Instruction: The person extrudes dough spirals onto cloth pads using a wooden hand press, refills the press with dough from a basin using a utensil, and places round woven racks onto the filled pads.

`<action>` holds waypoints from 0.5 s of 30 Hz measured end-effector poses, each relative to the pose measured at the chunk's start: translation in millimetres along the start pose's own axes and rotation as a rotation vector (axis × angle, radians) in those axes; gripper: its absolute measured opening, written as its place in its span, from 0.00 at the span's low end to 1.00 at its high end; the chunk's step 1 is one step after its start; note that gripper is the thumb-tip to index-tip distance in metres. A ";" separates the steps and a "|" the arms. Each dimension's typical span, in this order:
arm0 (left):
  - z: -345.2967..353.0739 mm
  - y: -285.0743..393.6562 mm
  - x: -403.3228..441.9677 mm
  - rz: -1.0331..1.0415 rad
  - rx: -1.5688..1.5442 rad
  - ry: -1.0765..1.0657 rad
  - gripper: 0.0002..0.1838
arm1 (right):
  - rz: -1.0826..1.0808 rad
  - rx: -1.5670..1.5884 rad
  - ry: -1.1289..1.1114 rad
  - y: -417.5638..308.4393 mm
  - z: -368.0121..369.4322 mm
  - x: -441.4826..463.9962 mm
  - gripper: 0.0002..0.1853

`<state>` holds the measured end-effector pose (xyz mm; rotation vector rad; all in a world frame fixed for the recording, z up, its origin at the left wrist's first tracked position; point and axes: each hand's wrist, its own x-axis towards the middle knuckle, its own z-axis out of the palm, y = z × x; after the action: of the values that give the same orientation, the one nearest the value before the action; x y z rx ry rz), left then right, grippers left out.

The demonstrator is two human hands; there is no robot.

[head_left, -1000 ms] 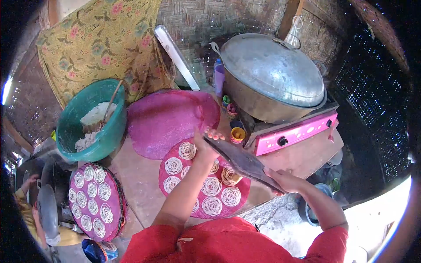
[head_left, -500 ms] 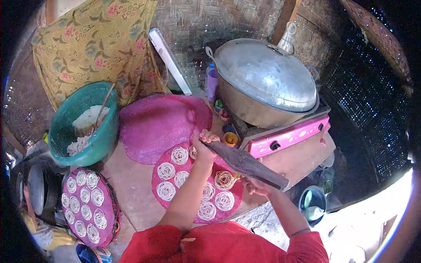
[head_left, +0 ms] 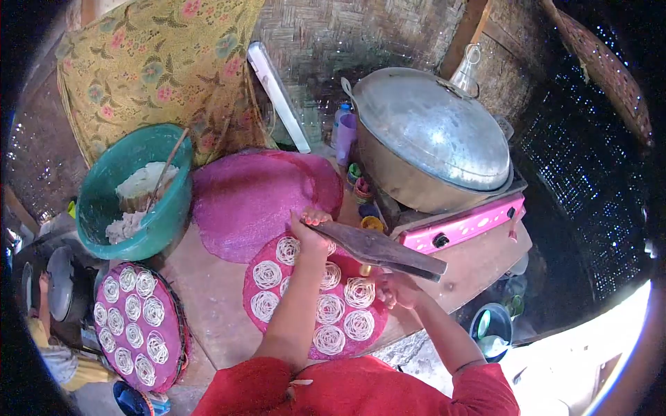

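A dark wooden press (head_left: 374, 248), a long board with a brass-coloured cylinder (head_left: 365, 270) beneath it, slants over a round pink mesh mat (head_left: 255, 297). Closed around the board's left end is my left hand (head_left: 313, 232), fingertips showing at the top edge. My right hand (head_left: 399, 289) is under the board's right half with its fingers curled; the board partly hides its hold. White coiled noodle nests cover the mat. One nest (head_left: 359, 292) lies just below the cylinder, near my right fingers. My left forearm hides part of the mat and some nests.
A large lidded pot (head_left: 430, 132) stands on a pink-fronted stove (head_left: 465, 225) at the right. At left are a green basin (head_left: 90, 218) of white dough with a stick and another mat (head_left: 132, 357) of nests. Stacked pink mats (head_left: 257, 194) lie behind; small colour cups (head_left: 373, 223) stand near the stove.
The press has tilted flatter, its right end rising a little. My right hand has shifted slightly left and up. The nest under the cylinder shows whiter and less shaded. The camera view has shifted slightly.
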<state>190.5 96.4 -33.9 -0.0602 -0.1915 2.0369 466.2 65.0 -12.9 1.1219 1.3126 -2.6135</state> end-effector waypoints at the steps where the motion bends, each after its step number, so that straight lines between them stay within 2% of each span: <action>1: 1.2 4.5 5.1 0.031 0.032 -0.054 0.24 | -0.016 -0.194 0.114 -1.5 6.2 1.8 0.28; 2: 1.9 8.6 9.5 0.033 0.030 -0.051 0.24 | -0.031 -0.385 0.227 -1.6 12.6 3.7 0.29; 3: 16.8 12.2 8.7 0.024 -0.040 -0.076 0.24 | -0.029 -0.384 0.225 -1.4 19.4 5.6 0.29; 5: 47.3 19.5 6.4 0.017 -0.107 -0.098 0.24 | -0.296 -1.228 0.438 -0.4 32.6 9.2 0.26; 6: 61.1 22.9 6.1 -0.055 -0.125 -0.141 0.25 | -0.438 -1.650 0.537 0.0 35.0 10.6 0.25; 8: 86.1 27.4 5.9 -0.125 -0.140 -0.182 0.26 | -1.058 -1.336 0.556 7.6 5.7 13.0 0.24; 10: 103.4 31.8 9.6 -0.253 -0.101 -0.385 0.27 | -0.173 -0.220 -0.166 -50.3 10.6 -24.0 0.29; 11: 107.8 32.8 11.2 -0.249 -0.099 -0.384 0.27 | -0.170 -0.220 -0.169 -72.0 21.0 -40.4 0.29; 13: 112.0 28.7 13.6 -0.207 0.197 -0.338 0.29 | -0.033 -0.200 -0.150 -104.6 37.2 -64.6 0.33; 14: 111.5 23.0 14.3 -0.203 0.196 -0.340 0.29 | -0.032 -0.204 -0.151 -110.0 34.4 -63.3 0.33; 15: 106.3 14.8 16.5 -0.196 0.236 -0.223 0.30 | 0.035 -0.383 -0.022 -113.6 30.8 -60.9 0.35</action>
<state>156.6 92.7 69.2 0.3220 -0.0908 1.8548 458.1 99.3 114.9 1.0361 1.6754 -2.2068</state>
